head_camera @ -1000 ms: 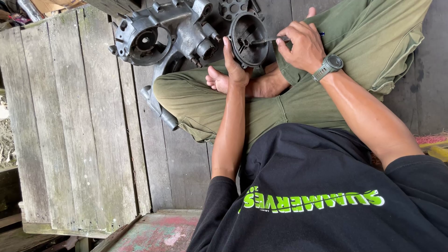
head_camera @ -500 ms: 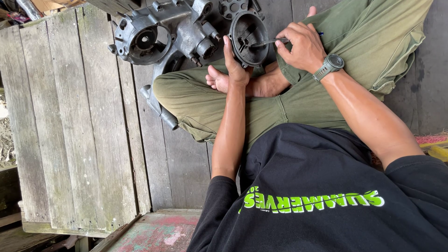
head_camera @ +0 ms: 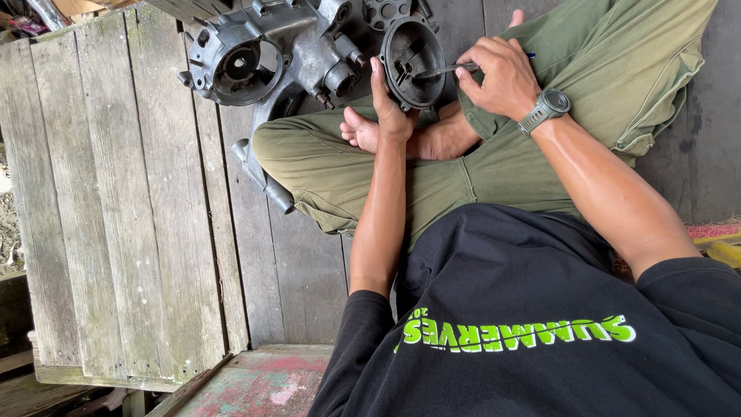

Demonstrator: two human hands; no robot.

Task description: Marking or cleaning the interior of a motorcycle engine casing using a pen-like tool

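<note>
— Fingers of your right hand (head_camera: 503, 76)?
— Pinched around the metal tool (head_camera: 444, 71), tip inside the round black housing (head_camera: 413, 52).
— Your left hand (head_camera: 388, 104)?
— Clasping that housing's rim above your crossed legs (head_camera: 370, 174).

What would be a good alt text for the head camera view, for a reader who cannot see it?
A person sitting cross-legged on a wooden plank floor steadies a round dark metal cover with the left hand, while the right hand pokes a thin metal tool into it. A grey engine casing lies beside it.
</note>
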